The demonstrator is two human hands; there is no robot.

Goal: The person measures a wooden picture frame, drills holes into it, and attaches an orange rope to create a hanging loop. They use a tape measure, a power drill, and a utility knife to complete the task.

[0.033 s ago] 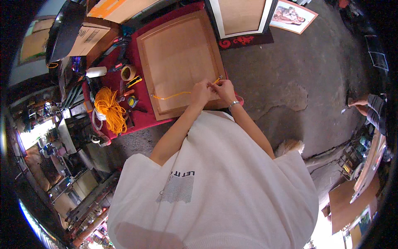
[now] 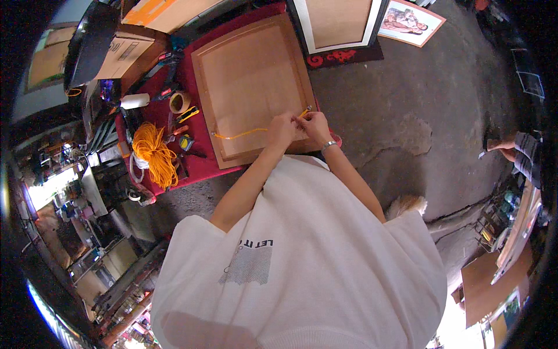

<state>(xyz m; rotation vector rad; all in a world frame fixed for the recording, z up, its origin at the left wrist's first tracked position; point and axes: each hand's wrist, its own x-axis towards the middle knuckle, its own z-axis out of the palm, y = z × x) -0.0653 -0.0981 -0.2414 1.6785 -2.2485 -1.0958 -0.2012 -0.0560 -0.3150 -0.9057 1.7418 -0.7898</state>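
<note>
A brown wooden picture frame (image 2: 253, 81) lies with its flat backing board upward on a red-covered table. Across its near part runs a yellow cord (image 2: 241, 134), attached at the frame's left side and leading to my left hand (image 2: 281, 130). On the right side, more of the cord reaches a small metal fitting (image 2: 308, 108). My right hand (image 2: 316, 127), with a metal band at the wrist, meets the left over the frame's near right part. Both hands have their fingers pinched on the cord; the exact spot between the fingertips is hidden.
Left of the frame lie a yellow cord bundle (image 2: 154, 152), a tape measure (image 2: 186, 142), a yellow cutter (image 2: 188, 114), a tape roll (image 2: 179, 102) and a drill (image 2: 168, 91). Another frame (image 2: 372, 32) stands beyond the table. A person's legs (image 2: 504, 145) show far right.
</note>
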